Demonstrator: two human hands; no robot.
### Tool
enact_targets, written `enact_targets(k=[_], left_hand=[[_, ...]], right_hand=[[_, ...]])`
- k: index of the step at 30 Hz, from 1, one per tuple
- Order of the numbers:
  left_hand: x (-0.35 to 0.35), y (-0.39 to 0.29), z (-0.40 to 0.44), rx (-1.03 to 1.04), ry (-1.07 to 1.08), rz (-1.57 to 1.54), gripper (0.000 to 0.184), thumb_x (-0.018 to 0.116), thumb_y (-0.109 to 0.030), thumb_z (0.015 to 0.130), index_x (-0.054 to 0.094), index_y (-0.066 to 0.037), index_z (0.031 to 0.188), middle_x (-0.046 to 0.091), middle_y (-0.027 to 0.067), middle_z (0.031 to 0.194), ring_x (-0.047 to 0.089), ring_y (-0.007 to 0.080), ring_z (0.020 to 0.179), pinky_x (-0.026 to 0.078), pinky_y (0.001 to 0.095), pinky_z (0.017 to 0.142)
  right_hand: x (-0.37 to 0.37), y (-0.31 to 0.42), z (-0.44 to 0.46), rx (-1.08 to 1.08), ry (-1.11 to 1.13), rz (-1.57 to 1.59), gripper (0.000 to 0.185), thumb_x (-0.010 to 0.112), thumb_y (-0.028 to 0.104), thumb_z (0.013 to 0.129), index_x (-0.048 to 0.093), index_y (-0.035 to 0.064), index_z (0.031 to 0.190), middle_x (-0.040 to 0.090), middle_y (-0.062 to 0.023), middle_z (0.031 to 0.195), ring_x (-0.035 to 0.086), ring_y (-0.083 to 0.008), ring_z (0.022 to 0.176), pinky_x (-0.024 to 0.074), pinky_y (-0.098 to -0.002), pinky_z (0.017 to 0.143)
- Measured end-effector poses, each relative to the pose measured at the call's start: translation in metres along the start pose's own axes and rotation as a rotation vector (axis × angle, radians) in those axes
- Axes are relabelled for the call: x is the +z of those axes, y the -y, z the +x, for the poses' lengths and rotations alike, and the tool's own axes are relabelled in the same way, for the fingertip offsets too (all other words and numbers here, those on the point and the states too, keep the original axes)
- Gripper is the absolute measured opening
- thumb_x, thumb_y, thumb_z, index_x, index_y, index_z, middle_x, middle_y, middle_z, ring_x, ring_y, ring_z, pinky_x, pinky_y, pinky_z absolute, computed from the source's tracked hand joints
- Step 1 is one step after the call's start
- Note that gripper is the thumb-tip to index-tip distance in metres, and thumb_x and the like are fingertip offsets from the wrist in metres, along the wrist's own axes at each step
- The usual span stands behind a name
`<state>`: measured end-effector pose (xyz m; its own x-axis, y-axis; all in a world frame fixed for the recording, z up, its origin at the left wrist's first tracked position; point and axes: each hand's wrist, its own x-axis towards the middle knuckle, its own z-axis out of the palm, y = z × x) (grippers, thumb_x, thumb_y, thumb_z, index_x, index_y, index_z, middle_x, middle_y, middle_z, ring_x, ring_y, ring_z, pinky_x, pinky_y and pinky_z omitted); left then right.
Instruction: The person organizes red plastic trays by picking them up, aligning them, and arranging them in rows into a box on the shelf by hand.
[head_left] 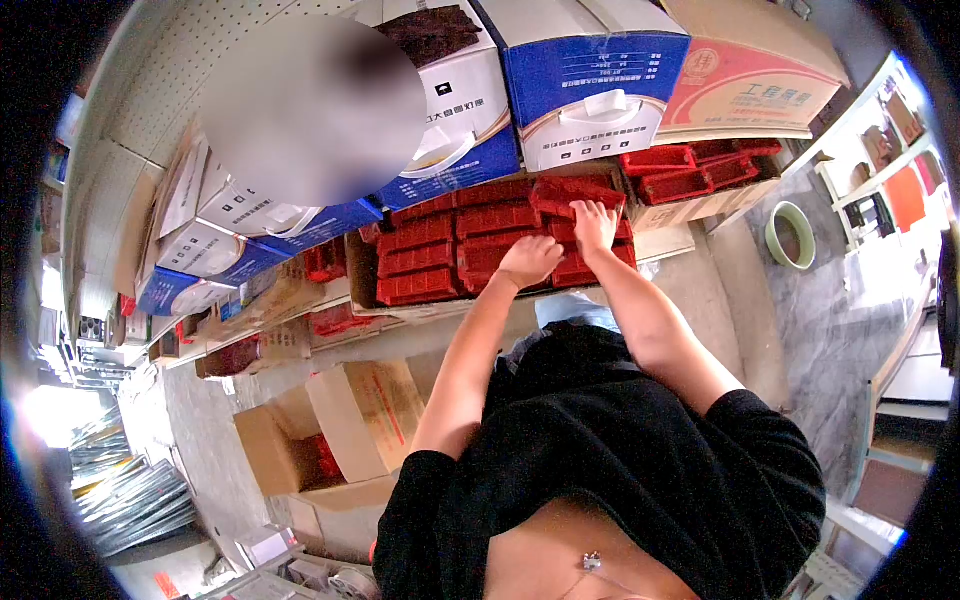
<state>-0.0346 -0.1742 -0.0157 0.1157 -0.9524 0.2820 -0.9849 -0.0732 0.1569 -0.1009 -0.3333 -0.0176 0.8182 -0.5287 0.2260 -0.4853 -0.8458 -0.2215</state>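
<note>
My right hand (595, 228) grips the near edge of a red plastic box (560, 192), its fingers bent over the top. That box lies tilted on top of others at the right end of an open carton (368, 277). Rows of similar red plastic boxes (417, 262) fill the carton on the shelf. To the left of it, my left hand (532, 260) is closed against the stacked red boxes, with its fingers curled under. Whatever sits between those fingers is hidden.
Blue and white cartons (596, 95) and an orange-brown carton (750, 80) stand on the shelf above. A second carton (700, 200) of red boxes is at the right. Opened cardboard boxes (365, 420) lie on the floor at left; a green bucket (790, 235) stands right.
</note>
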Motion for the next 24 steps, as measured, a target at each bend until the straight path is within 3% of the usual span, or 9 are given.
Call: enact_targets(k=[1, 3, 6, 9, 13, 19, 24], left_hand=[[-0.007, 0.001, 0.000, 0.012, 0.015, 0.154, 0.027, 0.058, -0.032, 0.079, 0.052, -0.010, 0.094, 0.055, 0.0072, 0.093, 0.054, 0.0237, 0.095, 0.045, 0.0399, 0.078], [-0.003, 0.005, -0.009, -0.069, -0.010, 0.262, 0.046, 0.057, -0.042, 0.080, 0.051, -0.010, 0.113, 0.046, 0.0094, 0.120, 0.040, 0.0240, 0.118, 0.035, 0.0447, 0.095], [0.013, 0.010, -0.019, -0.375, 0.279, 0.156, 0.059, 0.053, -0.048, 0.082, 0.043, -0.010, 0.127, 0.033, 0.0093, 0.136, 0.028, 0.0246, 0.129, 0.024, 0.0494, 0.104], [0.032, 0.024, -0.025, -0.397, 0.271, 0.111, 0.064, 0.056, -0.047, 0.080, 0.042, -0.008, 0.128, 0.034, 0.0108, 0.136, 0.029, 0.0280, 0.128, 0.020, 0.0508, 0.106], [0.031, 0.031, -0.017, -0.449, 0.297, 0.072, 0.063, 0.053, -0.048, 0.082, 0.040, -0.009, 0.129, 0.032, 0.0086, 0.138, 0.027, 0.0252, 0.130, 0.016, 0.0512, 0.108], [0.024, 0.028, -0.016, -0.462, 0.255, 0.061, 0.056, 0.056, -0.043, 0.083, 0.043, -0.008, 0.124, 0.038, 0.0107, 0.133, 0.034, 0.0273, 0.124, 0.025, 0.0483, 0.103], [0.038, 0.032, -0.002, -0.531, 0.052, 0.025, 0.051, 0.057, -0.038, 0.083, 0.041, -0.007, 0.120, 0.043, 0.0120, 0.125, 0.043, 0.0291, 0.115, 0.034, 0.0454, 0.096]], right_hand=[[0.004, -0.002, -0.002, -0.016, 0.041, 0.002, 0.026, 0.050, 0.011, 0.081, 0.055, 0.0168, 0.107, 0.058, -0.0024, 0.098, 0.052, -0.0203, 0.101, 0.0378, -0.0400, 0.084], [0.015, -0.005, -0.007, -0.017, 0.038, 0.045, 0.020, 0.045, 0.014, 0.084, 0.054, 0.0142, 0.103, 0.059, -0.0047, 0.098, 0.054, -0.0223, 0.098, 0.0407, -0.0411, 0.082], [0.026, -0.014, -0.018, 0.016, 0.105, 0.125, 0.014, 0.044, 0.016, 0.085, 0.051, 0.0115, 0.096, 0.058, -0.0077, 0.097, 0.055, -0.0252, 0.097, 0.0434, -0.0432, 0.076], [0.033, -0.020, -0.021, 0.014, 0.151, 0.109, 0.014, 0.044, 0.017, 0.085, 0.050, 0.0110, 0.096, 0.057, -0.0080, 0.097, 0.055, -0.0259, 0.096, 0.0432, -0.0435, 0.076], [0.032, -0.024, -0.019, -0.030, 0.070, 0.016, 0.015, 0.045, 0.016, 0.083, 0.049, 0.0101, 0.096, 0.056, -0.0077, 0.095, 0.053, -0.0266, 0.096, 0.0420, -0.0432, 0.078], [0.040, -0.033, -0.008, -0.019, 0.067, 0.033, 0.015, 0.045, 0.012, 0.081, 0.052, 0.0091, 0.094, 0.056, -0.0085, 0.097, 0.050, -0.0277, 0.099, 0.0382, -0.0452, 0.088], [0.060, -0.044, -0.017, 0.053, 0.080, 0.059, 0.019, 0.045, 0.014, 0.081, 0.053, 0.0101, 0.098, 0.056, -0.0097, 0.098, 0.049, -0.0303, 0.101, 0.0328, -0.0498, 0.095]])
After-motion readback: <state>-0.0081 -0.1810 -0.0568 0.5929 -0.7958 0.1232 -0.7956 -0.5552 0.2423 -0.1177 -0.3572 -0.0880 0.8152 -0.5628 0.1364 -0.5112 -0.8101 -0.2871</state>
